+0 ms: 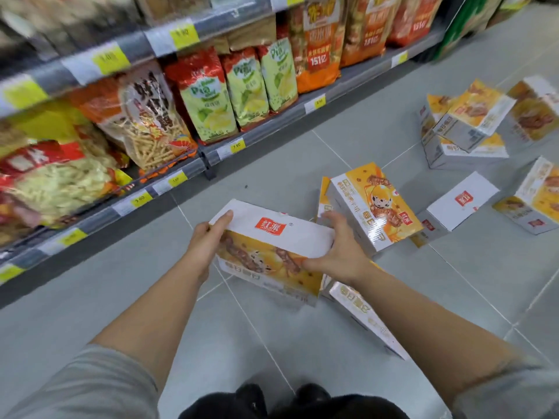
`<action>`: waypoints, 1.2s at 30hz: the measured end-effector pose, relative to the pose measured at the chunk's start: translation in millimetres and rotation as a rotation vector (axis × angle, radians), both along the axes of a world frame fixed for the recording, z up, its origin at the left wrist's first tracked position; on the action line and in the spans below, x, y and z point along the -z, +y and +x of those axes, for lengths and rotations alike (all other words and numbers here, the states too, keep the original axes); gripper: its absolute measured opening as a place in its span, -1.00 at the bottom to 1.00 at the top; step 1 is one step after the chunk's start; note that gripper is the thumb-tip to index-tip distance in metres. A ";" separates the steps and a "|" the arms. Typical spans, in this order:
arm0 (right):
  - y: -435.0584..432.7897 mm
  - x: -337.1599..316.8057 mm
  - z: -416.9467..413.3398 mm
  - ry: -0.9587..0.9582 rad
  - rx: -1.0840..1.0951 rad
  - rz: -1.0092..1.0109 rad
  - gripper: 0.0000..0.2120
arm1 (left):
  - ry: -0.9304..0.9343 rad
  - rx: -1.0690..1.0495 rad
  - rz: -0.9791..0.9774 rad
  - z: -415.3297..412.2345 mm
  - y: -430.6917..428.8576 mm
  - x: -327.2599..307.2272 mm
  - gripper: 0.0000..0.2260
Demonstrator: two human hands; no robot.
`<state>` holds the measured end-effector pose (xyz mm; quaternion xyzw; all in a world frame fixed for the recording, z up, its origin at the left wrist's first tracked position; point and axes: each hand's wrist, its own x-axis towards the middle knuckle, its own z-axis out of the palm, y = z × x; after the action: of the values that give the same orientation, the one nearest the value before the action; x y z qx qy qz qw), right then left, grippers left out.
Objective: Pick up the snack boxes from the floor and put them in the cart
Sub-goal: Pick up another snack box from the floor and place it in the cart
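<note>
A white and orange snack box (272, 249) with a red logo on top is gripped at both ends, by my left hand (208, 240) and my right hand (338, 246), just above the grey tiled floor. Another box (373, 204) stands right behind my right hand. A further box (363, 316) lies flat under my right forearm. More boxes lie to the right: a white-sided one (459, 204), one at the right edge (535, 201) and a pile of several (472, 125) farther back. No cart is in view.
Store shelves (187, 167) with yellow price tags run along the left, packed with snack bags (208, 95). Grey floor tiles (281, 337) stretch in front of me. My dark shoes (281, 400) show at the bottom edge.
</note>
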<state>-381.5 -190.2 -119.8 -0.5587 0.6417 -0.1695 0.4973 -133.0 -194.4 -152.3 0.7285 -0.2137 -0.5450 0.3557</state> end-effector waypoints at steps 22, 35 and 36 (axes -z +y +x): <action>-21.6 -513.7 135.6 -0.580 -0.155 0.160 -0.28 | 0.132 -0.292 -0.144 110.8 173.5 -536.9 -0.53; 67.6 -555.7 218.0 -0.384 -0.607 0.308 -0.04 | 0.280 -0.798 -0.391 104.1 337.3 -583.7 -0.81; 81.2 -557.7 223.8 -0.357 -0.668 0.335 -0.02 | 0.289 -0.829 -0.411 106.9 348.9 -586.2 -0.79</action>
<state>-157.7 -108.9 437.9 -0.6093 0.3474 0.0140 0.7126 -26.1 154.6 433.8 0.5838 0.0431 -0.3994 0.7056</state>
